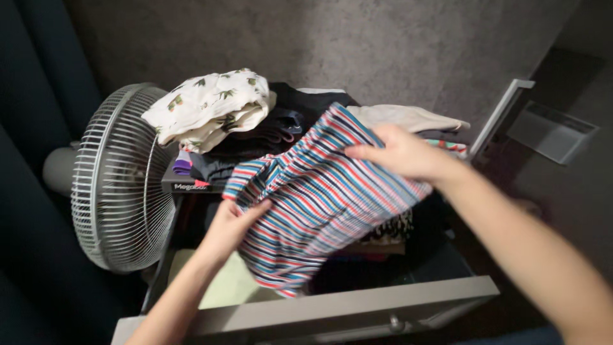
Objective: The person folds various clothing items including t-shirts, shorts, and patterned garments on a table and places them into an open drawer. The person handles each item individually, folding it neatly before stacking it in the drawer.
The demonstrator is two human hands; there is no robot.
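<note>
I see both hands on a striped shirt [319, 204] — red, blue and white stripes. The left hand [228, 227] grips its lower left edge, fingers [255, 209] closed on the cloth. The right hand [402, 153] holds the top right part, fingers [361, 152] curled over the fold. The shirt hangs in the air above an open drawer [345, 306], and its bottom end dips down into it. Inside the drawer I see a pale green cloth [230, 284] on the left and dark clothes on the right — I cannot tell what they are. Behind the shirt sits a pile of clothes, with a white leafy cloth [204, 105] on top. A white fan [118, 179] stands just left of the drawer.
</note>
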